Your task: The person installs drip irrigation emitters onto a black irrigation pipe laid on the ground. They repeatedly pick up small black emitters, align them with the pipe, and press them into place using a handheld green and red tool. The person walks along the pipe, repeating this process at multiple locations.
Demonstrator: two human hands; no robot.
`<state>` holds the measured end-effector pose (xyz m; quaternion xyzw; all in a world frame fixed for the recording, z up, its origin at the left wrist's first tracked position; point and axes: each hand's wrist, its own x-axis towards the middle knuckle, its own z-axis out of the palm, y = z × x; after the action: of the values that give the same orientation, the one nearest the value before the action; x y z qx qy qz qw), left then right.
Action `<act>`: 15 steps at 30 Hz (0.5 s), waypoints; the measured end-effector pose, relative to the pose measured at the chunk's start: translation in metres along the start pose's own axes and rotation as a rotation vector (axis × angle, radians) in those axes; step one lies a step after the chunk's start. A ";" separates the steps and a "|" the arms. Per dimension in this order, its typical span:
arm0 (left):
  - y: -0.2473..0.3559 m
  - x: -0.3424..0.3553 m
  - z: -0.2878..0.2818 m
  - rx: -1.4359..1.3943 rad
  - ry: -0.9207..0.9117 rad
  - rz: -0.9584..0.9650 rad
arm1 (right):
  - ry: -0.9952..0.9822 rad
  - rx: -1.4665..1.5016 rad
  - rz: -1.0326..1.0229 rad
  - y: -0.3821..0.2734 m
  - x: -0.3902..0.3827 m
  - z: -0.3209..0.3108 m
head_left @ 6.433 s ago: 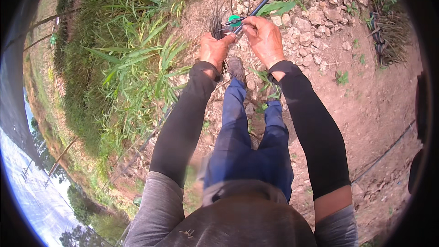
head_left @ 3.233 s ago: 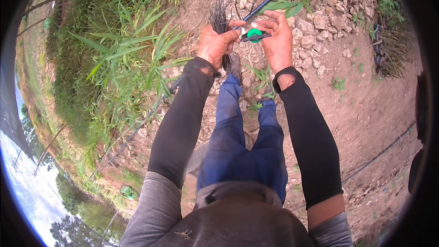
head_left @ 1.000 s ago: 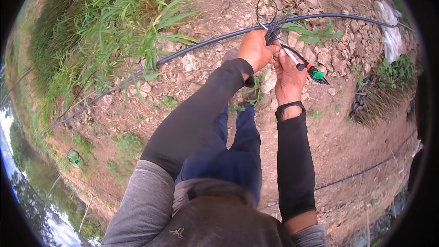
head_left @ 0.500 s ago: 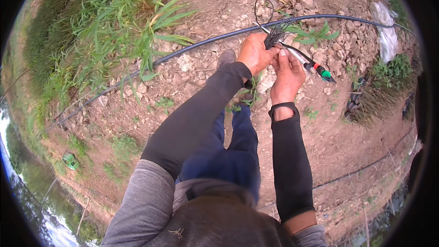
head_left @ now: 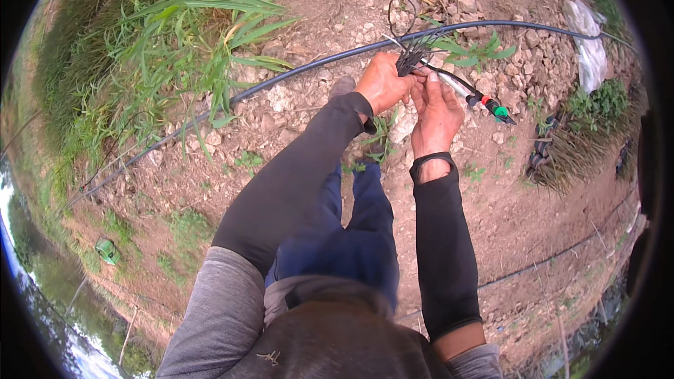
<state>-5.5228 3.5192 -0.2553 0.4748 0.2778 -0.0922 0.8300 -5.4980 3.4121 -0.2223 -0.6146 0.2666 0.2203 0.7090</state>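
Note:
My left hand is closed around a bundle of thin dark strands that fan out past its fingers. Fingertips of my right hand are pinched together right against the left fingers, at the lower side of the bundle. Behind the right fingers slants a micro sprinkler with a white rod, a thin black tube and a red and green head pointing down right. Part of the rod is hidden by the hands, and its thin end shows beyond the bundle. A dark loop of thin tube stands above the hands.
A dark irrigation hose curves across the stony soil just beyond my hands. Long-leaved grass grows at left, white plastic sheeting lies at far right. My legs are below, and a green object sits at lower left.
Both hands appear slightly further left, along with the bundle and sprinkler; the whole view has shifted a little as well. Their grip looks the same.

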 end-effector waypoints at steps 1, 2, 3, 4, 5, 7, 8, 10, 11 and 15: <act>-0.001 0.001 0.000 -0.001 0.003 0.003 | 0.002 -0.011 0.000 -0.002 0.000 0.000; -0.002 0.001 0.001 -0.003 0.006 0.007 | -0.003 -0.008 -0.002 -0.002 0.001 -0.001; -0.003 0.002 0.001 -0.004 0.009 0.010 | -0.007 -0.004 -0.004 -0.002 0.002 -0.002; -0.002 0.003 0.002 0.013 0.010 0.009 | -0.010 0.000 -0.006 -0.002 0.003 -0.003; -0.001 0.004 0.002 0.029 0.010 0.008 | -0.023 -0.001 -0.012 -0.001 0.004 -0.004; -0.002 0.006 0.002 0.065 0.008 0.011 | -0.049 -0.004 -0.023 -0.001 0.005 -0.006; -0.004 0.008 0.001 0.084 0.007 0.014 | -0.057 -0.017 -0.026 -0.002 0.005 -0.007; -0.005 0.010 0.002 0.118 0.007 0.016 | -0.071 -0.043 -0.032 -0.004 0.006 -0.008; -0.004 0.010 0.002 0.133 0.008 0.015 | -0.076 -0.057 -0.035 -0.005 0.006 -0.008; 0.008 0.007 0.005 0.147 0.024 0.022 | -0.108 -0.029 0.005 -0.013 0.011 -0.010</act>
<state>-5.5121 3.5203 -0.2515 0.5388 0.2747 -0.0976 0.7904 -5.4824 3.3997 -0.2210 -0.6114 0.2261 0.2591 0.7127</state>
